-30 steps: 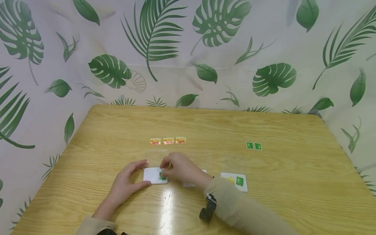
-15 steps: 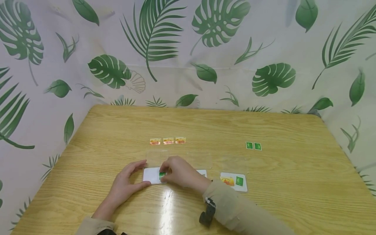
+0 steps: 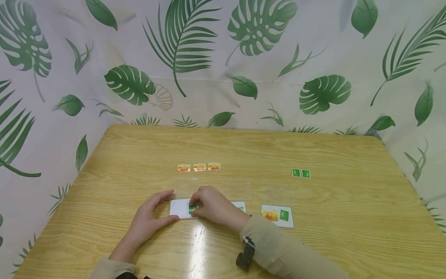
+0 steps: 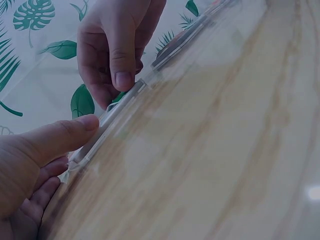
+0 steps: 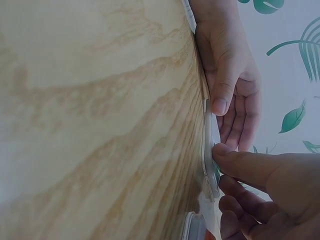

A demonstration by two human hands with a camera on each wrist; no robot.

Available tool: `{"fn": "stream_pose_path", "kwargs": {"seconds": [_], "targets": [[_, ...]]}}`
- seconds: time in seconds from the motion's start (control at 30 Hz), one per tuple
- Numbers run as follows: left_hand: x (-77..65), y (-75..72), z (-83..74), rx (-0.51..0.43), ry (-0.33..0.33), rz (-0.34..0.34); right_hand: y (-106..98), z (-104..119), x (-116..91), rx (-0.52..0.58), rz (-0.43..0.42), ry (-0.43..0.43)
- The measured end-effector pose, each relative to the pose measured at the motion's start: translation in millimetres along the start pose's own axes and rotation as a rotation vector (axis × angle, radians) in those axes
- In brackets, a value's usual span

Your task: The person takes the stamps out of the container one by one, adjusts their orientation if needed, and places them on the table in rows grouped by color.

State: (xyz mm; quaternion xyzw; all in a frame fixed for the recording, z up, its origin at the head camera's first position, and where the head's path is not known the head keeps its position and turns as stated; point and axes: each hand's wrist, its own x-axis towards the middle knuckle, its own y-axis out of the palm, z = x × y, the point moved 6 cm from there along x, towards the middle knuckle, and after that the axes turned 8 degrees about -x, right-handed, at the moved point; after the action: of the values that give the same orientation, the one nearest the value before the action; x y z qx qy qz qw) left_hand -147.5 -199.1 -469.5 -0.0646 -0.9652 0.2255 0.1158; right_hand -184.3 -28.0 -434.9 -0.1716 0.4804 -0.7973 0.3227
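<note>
In the head view a small flat white case (image 3: 179,209) lies on the table with its clear lid (image 3: 187,186) folded back behind it. My left hand (image 3: 150,212) holds the case's left end, thumb at the near edge and fingers at the far one. A small green square (image 3: 192,209), stamp-like, sits at the right end of the case. My right hand (image 3: 212,205) pinches it between thumb and fingers. In the right wrist view the right thumb lies against the case (image 5: 210,150); the fingers partly hide the green square.
A second white case (image 3: 239,205) is partly behind my right wrist. Farther right, a third case (image 3: 287,221) holds a yellow-red piece (image 3: 270,215) and a green square (image 3: 284,214). Three yellow-red pieces (image 3: 200,167) and two green squares (image 3: 301,173) lie behind on the wooden table (image 3: 139,155).
My right hand has shifted slightly down and right over the green square and then stayed there. The left hand keeps its hold on the case.
</note>
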Motion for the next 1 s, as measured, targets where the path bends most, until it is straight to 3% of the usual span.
{"fn": "stream_pose_path", "kwargs": {"seconds": [1.0], "targets": [[0.0,-0.2,-1.4,0.013,0.011,-0.005,0.0,-2.5,0.0,0.005,-0.001,0.008]]}}
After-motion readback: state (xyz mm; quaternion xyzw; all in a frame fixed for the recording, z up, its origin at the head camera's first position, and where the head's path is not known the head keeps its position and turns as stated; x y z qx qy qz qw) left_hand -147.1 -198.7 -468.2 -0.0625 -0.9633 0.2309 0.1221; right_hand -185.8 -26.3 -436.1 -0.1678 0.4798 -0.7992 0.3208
